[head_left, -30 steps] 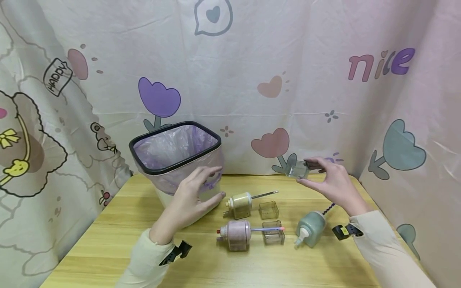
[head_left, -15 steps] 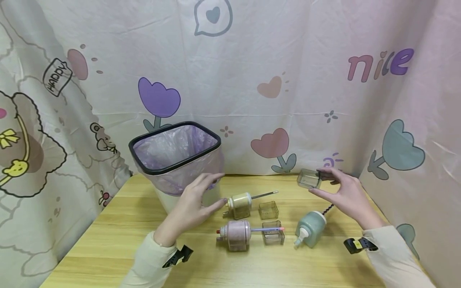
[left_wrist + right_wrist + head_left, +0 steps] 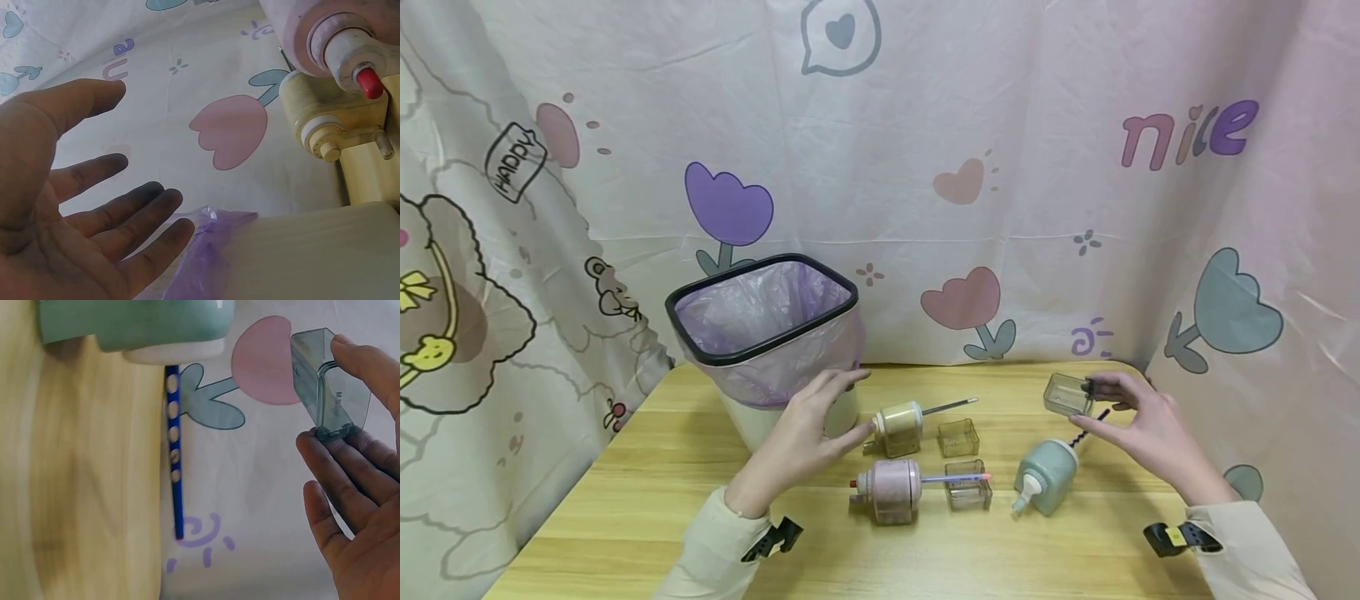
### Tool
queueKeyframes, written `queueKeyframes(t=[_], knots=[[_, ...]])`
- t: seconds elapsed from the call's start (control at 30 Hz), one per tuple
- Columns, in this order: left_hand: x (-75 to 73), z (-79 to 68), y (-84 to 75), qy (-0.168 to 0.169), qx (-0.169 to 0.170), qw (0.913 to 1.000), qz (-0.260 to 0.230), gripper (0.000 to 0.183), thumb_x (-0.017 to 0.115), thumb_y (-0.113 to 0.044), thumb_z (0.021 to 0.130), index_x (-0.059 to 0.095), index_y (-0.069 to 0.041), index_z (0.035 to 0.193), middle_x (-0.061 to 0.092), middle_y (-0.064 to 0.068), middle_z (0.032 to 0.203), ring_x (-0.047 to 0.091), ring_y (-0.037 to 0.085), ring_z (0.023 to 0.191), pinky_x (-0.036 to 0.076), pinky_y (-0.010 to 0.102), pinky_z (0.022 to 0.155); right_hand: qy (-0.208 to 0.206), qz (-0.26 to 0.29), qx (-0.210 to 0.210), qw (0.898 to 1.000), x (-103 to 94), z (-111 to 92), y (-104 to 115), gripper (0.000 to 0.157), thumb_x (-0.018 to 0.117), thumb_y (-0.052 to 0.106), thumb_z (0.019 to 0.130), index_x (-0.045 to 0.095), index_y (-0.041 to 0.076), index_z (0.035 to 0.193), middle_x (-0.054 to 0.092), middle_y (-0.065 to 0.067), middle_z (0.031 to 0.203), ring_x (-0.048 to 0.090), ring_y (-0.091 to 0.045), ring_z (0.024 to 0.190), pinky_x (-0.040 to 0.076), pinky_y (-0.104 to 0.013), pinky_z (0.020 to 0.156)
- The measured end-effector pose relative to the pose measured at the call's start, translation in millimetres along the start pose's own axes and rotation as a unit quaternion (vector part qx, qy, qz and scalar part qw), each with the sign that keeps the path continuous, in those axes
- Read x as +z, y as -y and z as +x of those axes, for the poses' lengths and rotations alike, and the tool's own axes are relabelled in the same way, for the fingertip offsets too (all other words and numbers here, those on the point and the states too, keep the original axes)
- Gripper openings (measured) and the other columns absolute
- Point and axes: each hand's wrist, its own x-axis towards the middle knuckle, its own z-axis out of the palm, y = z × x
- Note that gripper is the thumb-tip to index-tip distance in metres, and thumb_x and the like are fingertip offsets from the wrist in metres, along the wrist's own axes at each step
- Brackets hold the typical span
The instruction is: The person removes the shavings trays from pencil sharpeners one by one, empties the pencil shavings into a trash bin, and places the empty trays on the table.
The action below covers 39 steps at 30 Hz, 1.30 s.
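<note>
My right hand (image 3: 1146, 421) pinches a small clear grey plastic shavings tray (image 3: 1066, 394) between thumb and fingers, above the table's back right. In the right wrist view the tray (image 3: 331, 381) is see-through, with a dark bit by the fingertips. Below and left of that hand lies a green pencil sharpener (image 3: 1047, 479) with a dark blue dotted pencil (image 3: 174, 434) stuck in it. My left hand (image 3: 805, 437) hovers with spread, relaxed fingers and holds nothing. Its thumb is near a yellow pencil sharpener (image 3: 900, 427) holding a pencil. A pink pencil sharpener (image 3: 895, 492) with a purple-blue pencil lies in front.
Two more clear trays (image 3: 958, 438) lie on the wooden table (image 3: 985, 567) beside the yellow and pink sharpeners. A trash bin (image 3: 763, 342) with a black rim and purple bag stands at back left, behind my left hand. A printed curtain (image 3: 887, 167) encloses the table.
My right hand has moved right and down toward me with the tray, tilting it so its open side shows. My left hand has shifted slightly right and down. The sharpeners stay put.
</note>
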Motion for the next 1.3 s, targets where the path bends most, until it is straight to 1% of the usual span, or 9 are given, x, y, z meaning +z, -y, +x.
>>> queueKeyframes(t=[0.07, 0.3, 0.4, 0.47, 0.7, 0.83, 1.07, 1.17, 1.3], knots=[[0.8, -0.3, 0.6, 0.003, -0.004, 1.0000, 0.001, 0.066, 0.078, -0.034, 0.087, 0.051, -0.023, 0.145, 0.058, 0.000, 0.139, 0.057, 0.024, 0.129, 0.049, 0.047, 0.107, 0.006, -0.007, 0.009, 1.000, -0.5, -4, -3, 0.062, 0.088, 0.045, 0.074, 0.064, 0.020, 0.126, 0.074, -0.002, 0.112, 0.067, -0.003, 0.095, 0.046, -0.022, 0.083], [3.3, -1.1, 3.1, 0.002, 0.006, 1.0000, 0.003, 0.066, 0.079, -0.032, 0.086, 0.053, -0.016, 0.144, 0.059, 0.002, 0.137, 0.058, 0.024, 0.127, 0.050, 0.047, 0.106, 0.036, -0.012, 0.023, 0.999, -3.6, -17, -14, 0.058, 0.085, 0.047, 0.076, 0.063, 0.022, 0.124, 0.075, -0.003, 0.110, 0.055, 0.020, 0.092, 0.046, -0.028, 0.081], [3.3, -1.2, 4.0, 0.006, 0.004, 1.0000, 0.004, 0.066, 0.078, -0.034, 0.087, 0.052, -0.017, 0.144, 0.058, 0.001, 0.137, 0.057, 0.023, 0.128, 0.049, 0.046, 0.107, 0.040, -0.012, 0.028, 0.999, -5.6, -22, -17, 0.056, 0.085, 0.047, 0.077, 0.063, 0.023, 0.123, 0.075, -0.004, 0.112, 0.055, 0.020, 0.093, 0.046, -0.034, 0.082], [3.2, -1.3, 4.2, 0.009, 0.003, 1.0000, 0.003, 0.066, 0.078, -0.034, 0.087, 0.051, -0.018, 0.145, 0.058, 0.002, 0.138, 0.057, 0.024, 0.129, 0.049, 0.047, 0.108, 0.044, -0.015, 0.033, 0.998, -7.2, -25, -19, 0.056, 0.085, 0.047, 0.077, 0.063, 0.023, 0.123, 0.075, -0.004, 0.112, 0.060, 0.014, 0.093, 0.047, -0.036, 0.082], [3.9, -2.4, 3.2, 0.010, -0.001, 0.9999, 0.009, 0.066, 0.079, -0.034, 0.086, 0.052, -0.018, 0.144, 0.057, 0.002, 0.139, 0.056, 0.025, 0.130, 0.047, 0.049, 0.109, 0.060, -0.022, 0.051, 0.997, -12.4, -35, -33, 0.056, 0.084, 0.048, 0.077, 0.063, 0.020, 0.121, 0.075, -0.007, 0.113, 0.064, 0.010, 0.093, 0.047, -0.023, 0.076], [4.9, -1.8, 3.4, 0.011, 0.001, 0.9999, 0.009, 0.066, 0.079, -0.034, 0.086, 0.053, -0.018, 0.144, 0.058, 0.002, 0.139, 0.056, 0.025, 0.130, 0.047, 0.048, 0.109, 0.066, -0.030, 0.052, 0.996, -14.4, -41, -39, 0.057, 0.084, 0.049, 0.077, 0.063, 0.021, 0.122, 0.074, -0.006, 0.114, 0.067, 0.005, 0.092, 0.046, -0.019, 0.075], [5.3, -1.4, 3.4, 0.025, -0.010, 0.9996, 0.008, 0.066, 0.078, -0.036, 0.087, 0.051, -0.019, 0.145, 0.056, 0.000, 0.140, 0.053, 0.023, 0.133, 0.045, 0.047, 0.111, 0.083, -0.042, 0.051, 0.994, -14.0, -48, -52, 0.056, 0.083, 0.050, 0.078, 0.062, 0.022, 0.122, 0.075, -0.005, 0.114, 0.060, 0.014, 0.093, 0.045, -0.018, 0.076], [5.3, -1.0, 3.3, 0.026, -0.012, 0.9995, 0.009, 0.067, 0.078, -0.037, 0.087, 0.050, -0.020, 0.145, 0.056, 0.001, 0.140, 0.053, 0.024, 0.133, 0.045, 0.048, 0.111, 0.085, -0.053, 0.045, 0.994, -11.5, -50, -56, 0.054, 0.083, 0.051, 0.077, 0.064, 0.024, 0.120, 0.076, -0.003, 0.110, 0.064, 0.008, 0.093, 0.047, -0.023, 0.079], [4.9, -0.1, 2.7, 0.025, -0.012, 0.9995, 0.012, 0.068, 0.078, -0.037, 0.087, 0.049, -0.021, 0.146, 0.056, 0.002, 0.140, 0.054, 0.024, 0.132, 0.045, 0.047, 0.111, 0.092, -0.057, 0.036, 0.993, -4.1, -53, -61, 0.054, 0.084, 0.050, 0.075, 0.065, 0.022, 0.118, 0.077, -0.003, 0.108, 0.073, -0.011, 0.093, 0.051, -0.037, 0.083]])
